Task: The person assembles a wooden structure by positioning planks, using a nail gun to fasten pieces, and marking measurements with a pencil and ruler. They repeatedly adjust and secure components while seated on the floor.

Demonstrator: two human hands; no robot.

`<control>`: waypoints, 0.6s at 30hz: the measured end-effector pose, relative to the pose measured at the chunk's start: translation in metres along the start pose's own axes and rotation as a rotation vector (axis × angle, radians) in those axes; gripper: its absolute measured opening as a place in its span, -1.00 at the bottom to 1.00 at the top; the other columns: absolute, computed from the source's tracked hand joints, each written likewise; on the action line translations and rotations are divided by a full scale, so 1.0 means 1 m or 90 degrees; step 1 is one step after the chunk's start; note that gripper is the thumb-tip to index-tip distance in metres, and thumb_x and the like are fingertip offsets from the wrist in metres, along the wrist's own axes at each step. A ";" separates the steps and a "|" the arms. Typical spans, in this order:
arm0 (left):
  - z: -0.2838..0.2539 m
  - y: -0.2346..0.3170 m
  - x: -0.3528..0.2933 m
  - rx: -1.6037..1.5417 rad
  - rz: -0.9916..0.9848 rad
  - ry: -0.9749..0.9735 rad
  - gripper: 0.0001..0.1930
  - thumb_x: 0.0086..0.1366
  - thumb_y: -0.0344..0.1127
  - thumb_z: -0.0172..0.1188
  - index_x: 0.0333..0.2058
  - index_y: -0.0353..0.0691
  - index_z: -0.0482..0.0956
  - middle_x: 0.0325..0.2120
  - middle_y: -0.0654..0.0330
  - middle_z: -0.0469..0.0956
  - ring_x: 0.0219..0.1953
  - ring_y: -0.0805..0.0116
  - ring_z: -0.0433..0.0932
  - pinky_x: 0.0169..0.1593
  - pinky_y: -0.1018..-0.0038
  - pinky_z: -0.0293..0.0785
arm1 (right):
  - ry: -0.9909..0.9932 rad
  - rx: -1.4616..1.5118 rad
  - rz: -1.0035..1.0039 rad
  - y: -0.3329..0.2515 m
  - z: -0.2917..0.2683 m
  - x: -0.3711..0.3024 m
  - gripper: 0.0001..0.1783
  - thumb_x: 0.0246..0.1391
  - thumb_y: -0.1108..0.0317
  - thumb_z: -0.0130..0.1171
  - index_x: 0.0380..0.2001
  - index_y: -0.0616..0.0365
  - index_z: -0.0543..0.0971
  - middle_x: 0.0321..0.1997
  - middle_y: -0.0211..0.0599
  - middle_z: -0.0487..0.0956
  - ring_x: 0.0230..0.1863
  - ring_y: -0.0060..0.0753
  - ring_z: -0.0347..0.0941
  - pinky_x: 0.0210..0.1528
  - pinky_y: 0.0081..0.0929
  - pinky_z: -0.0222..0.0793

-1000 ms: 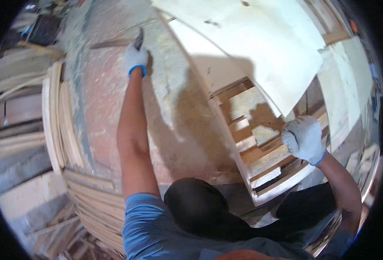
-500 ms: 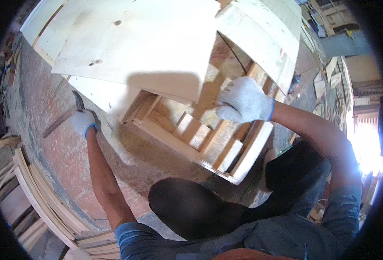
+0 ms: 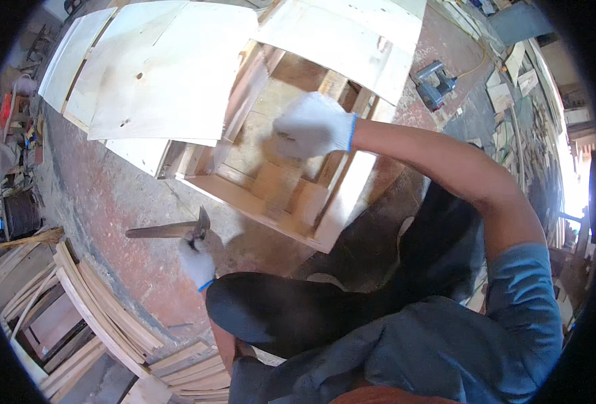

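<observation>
My left hand (image 3: 197,259), in a whitish work glove with a blue cuff, is closed on a hammer (image 3: 156,231) near its dark metal head. The wooden handle points off to the left. My right hand (image 3: 315,126), gloved the same way, hovers over the open part of a wooden frame (image 3: 244,198) with its fingers curled in. Whatever lies in those fingers, if anything, is hidden and smeared by motion. Pale plywood panels (image 3: 170,74) cover the frame's far left side, and another panel (image 3: 331,40) lies across its far right part.
A dark power tool (image 3: 434,84) with a cord stands on the floor beyond the frame at right. Curved wooden strips (image 3: 102,310) are stacked at lower left. Scrap wood (image 3: 513,81) lies along the right side. My bent knee (image 3: 257,310) is close to the frame.
My left hand has come right and nearer with the hammer, turning it. The right hand now appears further left over the frame. The view has shifted, bringing the power tool into sight.
</observation>
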State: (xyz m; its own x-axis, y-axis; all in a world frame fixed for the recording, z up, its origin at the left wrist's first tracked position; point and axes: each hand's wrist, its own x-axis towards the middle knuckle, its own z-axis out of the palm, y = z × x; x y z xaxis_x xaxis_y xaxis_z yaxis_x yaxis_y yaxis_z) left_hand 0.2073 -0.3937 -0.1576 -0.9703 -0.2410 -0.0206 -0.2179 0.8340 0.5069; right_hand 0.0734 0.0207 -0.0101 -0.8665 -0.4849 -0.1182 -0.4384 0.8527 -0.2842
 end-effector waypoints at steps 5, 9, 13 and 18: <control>-0.097 0.021 0.008 -0.164 -0.002 -0.011 -0.87 0.30 -0.39 0.19 -0.30 -0.37 0.57 -0.37 0.07 0.56 -0.29 0.24 0.55 -0.18 0.32 0.49 | 0.083 0.053 -0.065 0.004 0.014 0.001 -0.54 0.16 -0.04 0.06 -0.57 0.10 0.62 -0.58 -0.03 0.56 -0.49 0.09 0.56 -0.38 -0.07 0.49; -0.192 0.107 0.000 -0.281 -0.103 0.009 -0.89 0.31 -0.35 0.20 -0.33 -0.27 0.58 -0.50 0.31 0.47 -0.49 0.50 0.43 -0.42 0.54 0.36 | 0.074 0.074 -0.042 0.008 0.002 -0.007 -0.52 0.18 -0.08 0.06 -0.51 0.11 0.64 -0.52 -0.04 0.60 -0.45 0.08 0.58 -0.35 -0.08 0.50; -0.272 0.166 0.005 -0.435 -0.038 -0.002 -0.77 0.34 -0.18 0.20 -0.24 -0.24 0.53 -0.57 0.32 0.43 -0.70 0.61 0.26 -0.68 0.64 0.09 | 0.102 0.177 -0.030 0.009 -0.003 -0.011 -0.53 0.21 -0.10 0.05 -0.36 0.09 0.67 -0.43 -0.09 0.64 -0.41 0.04 0.60 -0.32 -0.07 0.50; -0.344 0.223 0.017 -0.741 -0.074 -0.098 -0.73 0.38 -0.16 0.19 -0.11 -0.22 0.58 -0.44 0.21 0.59 -0.75 0.55 0.28 -0.76 0.61 0.18 | 0.022 0.625 -0.145 -0.036 -0.037 -0.041 -0.47 0.35 -0.08 -0.06 0.08 0.07 0.60 0.05 -0.10 0.63 0.08 -0.13 0.57 0.20 -0.27 0.46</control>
State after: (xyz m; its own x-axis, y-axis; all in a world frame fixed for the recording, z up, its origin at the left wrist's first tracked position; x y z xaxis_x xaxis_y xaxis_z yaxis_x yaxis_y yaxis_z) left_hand 0.1784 -0.3828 0.2513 -0.9707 -0.1570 -0.1817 -0.1560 -0.1629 0.9742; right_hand 0.1160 0.0172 0.0403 -0.7998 -0.5973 0.0597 -0.2171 0.1951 -0.9565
